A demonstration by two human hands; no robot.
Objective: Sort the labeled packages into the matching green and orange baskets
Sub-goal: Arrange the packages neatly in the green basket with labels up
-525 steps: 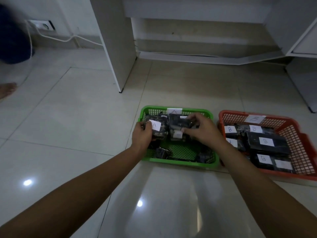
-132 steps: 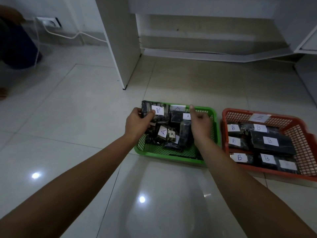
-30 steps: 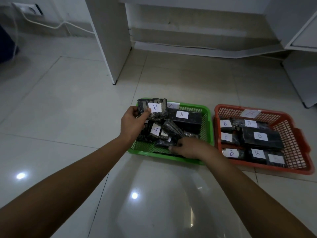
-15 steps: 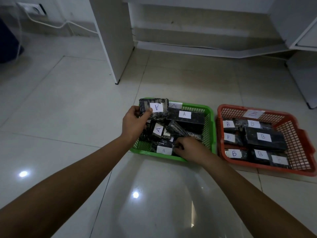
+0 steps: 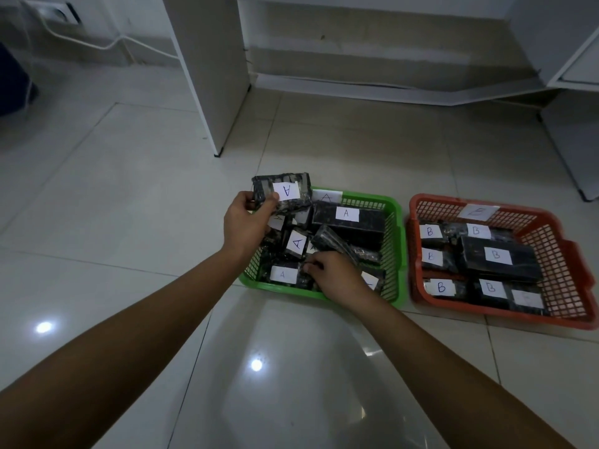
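Floor (image 5: 291,367): glossy pale tiles; both baskets sit directly on it, side by side and just apart, within easy reach of both arms.
Right hand (image 5: 337,275): low over the near edge of the green basket, fingers curled onto the dark wrapping of a package next to the near A package (image 5: 282,274). The grip looks closed on that wrapping, probably to shift it so the pile lies flatter, though the fingertips are partly hidden.
Green basket (image 5: 393,254): crowded with black-wrapped packages, every readable label an A, matching the A tag on its far rim. Several lean on one another, so space is tight.
Orange basket (image 5: 565,264): to the right, B-labeled packages (image 5: 496,256) lying flat in rows under a B tag; it looks settled and needs no handling.
Left hand (image 5: 244,222): raised over the green basket's far left corner, its grip closed around the held A package (image 5: 281,193), label facing the camera but upside down. It is kept above the pile, likely waiting for a gap to open.
Stage: sorting seems nearly finished; what remains is seating this held package.
Background: white cabinet panel (image 5: 210,66) and a wall socket with cable, well beyond the baskets.
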